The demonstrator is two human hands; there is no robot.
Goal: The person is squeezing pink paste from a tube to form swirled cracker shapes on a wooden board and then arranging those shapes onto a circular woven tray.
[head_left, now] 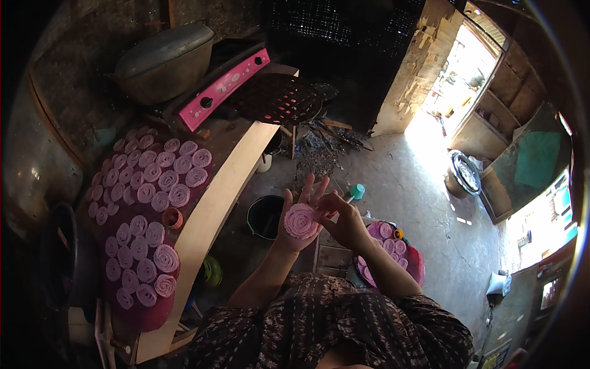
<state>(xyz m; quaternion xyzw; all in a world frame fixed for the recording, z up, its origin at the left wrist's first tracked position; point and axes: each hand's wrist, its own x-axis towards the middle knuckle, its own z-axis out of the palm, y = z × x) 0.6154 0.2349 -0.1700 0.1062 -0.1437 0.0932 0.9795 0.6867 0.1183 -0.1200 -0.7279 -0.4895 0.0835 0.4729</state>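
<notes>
One pink spiral rosette (300, 221) lies on our open left hand (292, 242), our right hand (342, 216) pinching its edge; it looks light, soft and easily crushed, best supported beneath or held lightly by the rim. Leftward, similar rosettes (168, 179) crowd the surface (215, 190); our right forearm (386, 265) partly hides a magenta tray (418, 265).

The right hand (342, 216) covers part of a pink coil (299, 223), its fingertip contact too small to read from here. The right forearm (388, 267) hides some of a tray (416, 265); the surface's (212, 206) right edge partly masks a green object (212, 271); glare bleaches the doorway (458, 80).
</notes>
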